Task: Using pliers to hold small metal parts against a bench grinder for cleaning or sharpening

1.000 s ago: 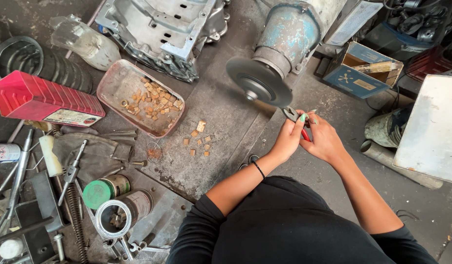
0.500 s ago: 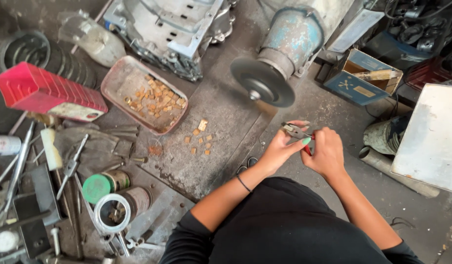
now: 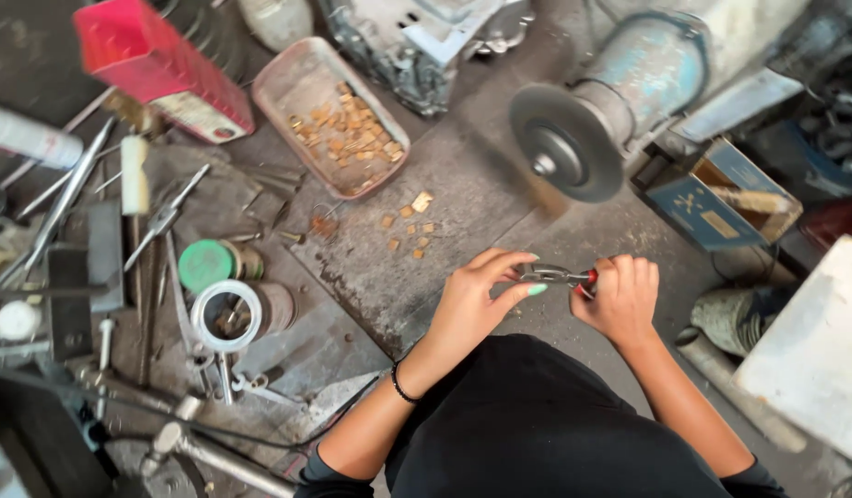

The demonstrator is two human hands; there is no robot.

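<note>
My right hand [image 3: 620, 300] grips the red handles of a pair of pliers [image 3: 553, 274]. My left hand [image 3: 477, 300] pinches at the metal jaws of the pliers with thumb and fingers; whatever is in the jaws is too small to see. Both hands hover over the grey metal work plate [image 3: 444, 249], below the grinding wheel [image 3: 564, 143] of a blue bench grinder [image 3: 647, 74]. Small brass-coloured pieces [image 3: 409, 224] lie loose on the plate left of my hands. More of them fill a shallow oval tray [image 3: 329, 115].
A red box [image 3: 159, 69] lies top left. Round tins [image 3: 225, 263], spanners and long tools [image 3: 159, 221] clutter the left. A blue box [image 3: 716, 198] sits right of the grinder, and a white slab [image 3: 818, 350] at the far right.
My hands have drawn back from the grinding wheel towards my body with the pliers. The view has shifted closer and to the right.
</note>
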